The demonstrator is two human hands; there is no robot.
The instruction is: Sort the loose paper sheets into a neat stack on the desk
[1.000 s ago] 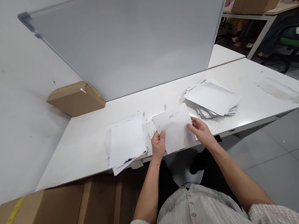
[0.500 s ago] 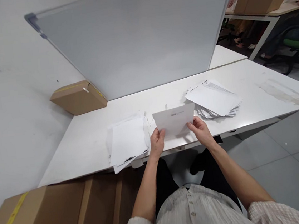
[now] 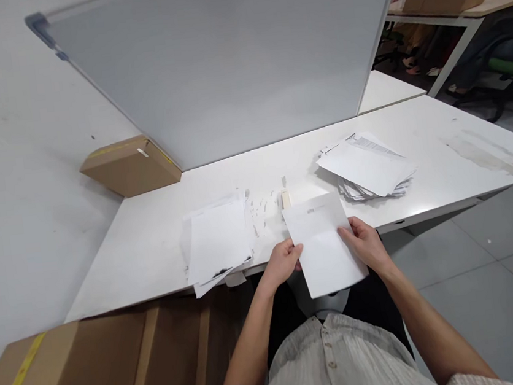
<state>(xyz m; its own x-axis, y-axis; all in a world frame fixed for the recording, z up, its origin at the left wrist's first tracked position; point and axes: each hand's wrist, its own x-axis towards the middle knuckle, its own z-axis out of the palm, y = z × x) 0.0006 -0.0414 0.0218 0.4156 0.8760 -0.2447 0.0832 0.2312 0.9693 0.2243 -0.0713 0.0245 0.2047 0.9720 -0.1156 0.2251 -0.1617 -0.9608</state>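
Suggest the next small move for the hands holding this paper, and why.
Probably ease the paper forward over the white table: the left hand and right hand grip opposite sides, and its lower part appears beyond the table's front edge, so full support might help.

Your left hand [image 3: 284,261] and right hand [image 3: 366,246] hold a white sheet [image 3: 325,249], perhaps several, by opposite sides; a paper stack [image 3: 218,239] lies leftward on the desk [image 3: 140,249].

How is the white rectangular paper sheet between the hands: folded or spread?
Spread: the white paper sheet shows one broad, unbroken face, with no visible fold line.
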